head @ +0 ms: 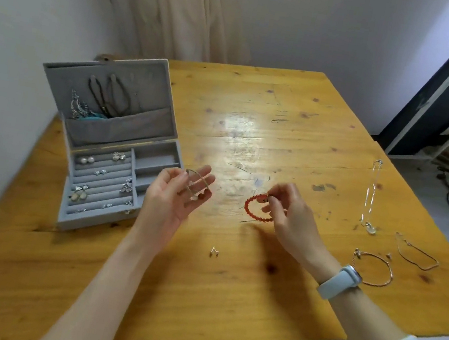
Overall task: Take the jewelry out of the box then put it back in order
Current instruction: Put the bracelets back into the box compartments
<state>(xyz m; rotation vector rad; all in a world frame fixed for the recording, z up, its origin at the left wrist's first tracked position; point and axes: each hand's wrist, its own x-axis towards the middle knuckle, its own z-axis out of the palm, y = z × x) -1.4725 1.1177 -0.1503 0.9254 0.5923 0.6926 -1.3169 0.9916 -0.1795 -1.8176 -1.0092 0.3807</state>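
Note:
A grey jewelry box [159, 155] stands open at the table's left, with earrings in its ring rows and necklaces in the lid pocket. My left hand [173, 197] is palm up just right of the box, with a thin silver bangle [198, 183] resting across its fingers. My right hand [291, 211] pinches a red bead bracelet [252, 209] above the table's middle. A small pair of silver studs [214, 251] lies on the wood in front of my hands.
On the wooden table [226, 290] at the right lie a silver chain necklace [370, 195], a thin chain bracelet [418, 253] and a rose-gold bracelet [373, 269]. A wall runs along the left. A rack and a white appliance stand on the floor at the far right.

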